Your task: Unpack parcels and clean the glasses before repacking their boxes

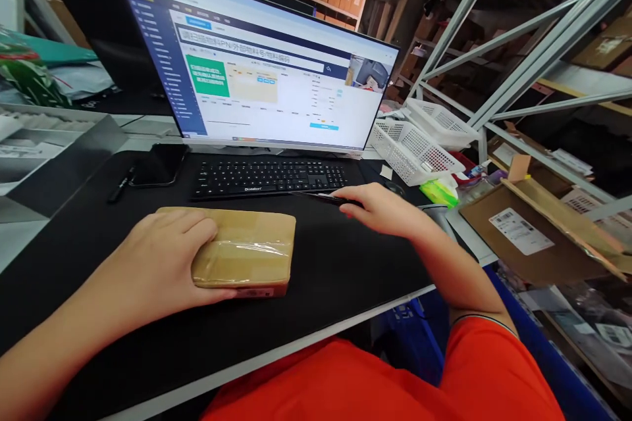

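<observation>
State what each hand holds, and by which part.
The left hand grips the taped box by its left end, thumb on the near side. The right hand holds a thin dark tool by its right end.

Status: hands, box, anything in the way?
Left hand gripping taped box, left end. Right hand holding slim dark tool, apart from box. Keyboard beyond box; left hand covers part of top.

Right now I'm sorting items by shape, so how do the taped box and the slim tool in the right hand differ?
The taped box is tan and shiny on top; the slim tool looks mostly dark. The taped box is thick and blocky, the slim tool narrow. The left hand grips the taped box, while the right hand holds the slim tool. Each is held one-handed.
</observation>
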`<move>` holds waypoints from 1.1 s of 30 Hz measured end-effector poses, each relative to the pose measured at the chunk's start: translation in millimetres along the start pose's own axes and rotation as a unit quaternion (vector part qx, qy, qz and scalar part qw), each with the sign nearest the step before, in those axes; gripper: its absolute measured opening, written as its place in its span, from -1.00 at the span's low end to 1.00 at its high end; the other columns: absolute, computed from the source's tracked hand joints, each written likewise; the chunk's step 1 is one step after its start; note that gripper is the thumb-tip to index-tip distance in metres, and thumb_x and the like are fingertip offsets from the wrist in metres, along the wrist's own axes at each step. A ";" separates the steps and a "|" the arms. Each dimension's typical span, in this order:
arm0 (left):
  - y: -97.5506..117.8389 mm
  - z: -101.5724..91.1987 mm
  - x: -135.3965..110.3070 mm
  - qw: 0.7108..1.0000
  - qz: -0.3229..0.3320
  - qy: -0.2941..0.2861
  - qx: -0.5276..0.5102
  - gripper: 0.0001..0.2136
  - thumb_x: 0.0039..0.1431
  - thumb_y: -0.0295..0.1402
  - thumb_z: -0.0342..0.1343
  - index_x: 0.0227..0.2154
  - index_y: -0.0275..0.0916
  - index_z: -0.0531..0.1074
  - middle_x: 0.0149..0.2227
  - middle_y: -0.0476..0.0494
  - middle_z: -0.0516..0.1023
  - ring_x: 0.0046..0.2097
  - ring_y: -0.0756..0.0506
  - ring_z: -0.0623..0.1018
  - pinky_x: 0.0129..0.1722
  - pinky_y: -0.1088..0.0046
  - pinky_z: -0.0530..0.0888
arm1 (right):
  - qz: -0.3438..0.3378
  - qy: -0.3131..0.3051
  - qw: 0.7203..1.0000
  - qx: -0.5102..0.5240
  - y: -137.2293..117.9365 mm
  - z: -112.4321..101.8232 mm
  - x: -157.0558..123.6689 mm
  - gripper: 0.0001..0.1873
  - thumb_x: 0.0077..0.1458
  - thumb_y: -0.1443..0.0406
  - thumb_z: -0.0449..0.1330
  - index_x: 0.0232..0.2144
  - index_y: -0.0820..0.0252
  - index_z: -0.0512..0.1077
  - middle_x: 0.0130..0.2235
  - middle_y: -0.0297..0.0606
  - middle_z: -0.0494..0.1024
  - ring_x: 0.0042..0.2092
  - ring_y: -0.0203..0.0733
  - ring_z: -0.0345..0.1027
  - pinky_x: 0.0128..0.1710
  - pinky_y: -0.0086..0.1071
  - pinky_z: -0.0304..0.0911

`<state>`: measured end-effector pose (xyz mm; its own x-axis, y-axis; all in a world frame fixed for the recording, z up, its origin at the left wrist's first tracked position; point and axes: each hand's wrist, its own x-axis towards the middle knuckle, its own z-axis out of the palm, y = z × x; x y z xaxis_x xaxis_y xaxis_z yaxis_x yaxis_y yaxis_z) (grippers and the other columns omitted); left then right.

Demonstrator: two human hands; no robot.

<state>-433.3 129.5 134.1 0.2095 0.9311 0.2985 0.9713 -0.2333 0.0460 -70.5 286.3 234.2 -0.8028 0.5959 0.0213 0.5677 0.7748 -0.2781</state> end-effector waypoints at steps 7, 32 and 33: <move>-6.3 -2.8 2.1 0.991 0.094 0.080 0.058 -0.33 -0.10 0.46 0.23 -0.36 -0.09 0.36 -0.24 -0.24 0.58 -0.22 -0.33 0.55 -0.20 0.14 0.38 | -0.170 0.088 0.979 -0.071 31.1 77.2 -10.5 -0.72 0.47 0.40 0.06 0.09 0.25 0.51 -0.12 -0.07 0.64 -0.12 -0.05 0.49 -0.08 -0.20 0.36; -22.6 7.1 -2.9 0.991 0.101 0.088 0.013 -0.73 0.31 -0.06 -0.08 -0.26 -0.09 0.41 -0.21 -0.27 0.59 -0.18 -0.37 0.53 -0.18 0.05 0.37 | 0.022 0.276 0.942 -0.188 76.2 109.1 49.2 -0.60 0.57 0.29 0.00 0.20 0.09 0.57 -0.21 -0.14 0.49 -0.18 -0.06 0.24 -0.16 -0.19 0.10; -22.2 6.3 -2.3 0.993 0.090 0.081 0.004 -0.72 0.31 -0.05 -0.08 -0.28 -0.08 0.42 -0.22 -0.26 0.61 -0.17 -0.36 0.54 -0.17 0.05 0.37 | -0.015 0.270 0.947 -0.171 70.4 112.5 46.2 -0.59 0.57 0.27 -0.01 0.21 0.06 0.58 -0.20 -0.15 0.50 -0.17 -0.06 0.26 -0.14 -0.19 0.13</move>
<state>-454.6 134.3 126.4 0.3597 0.8173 0.4501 0.9209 -0.3888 -0.0301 -88.1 344.6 107.6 -0.6621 0.5216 0.5381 0.6455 0.7618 0.0558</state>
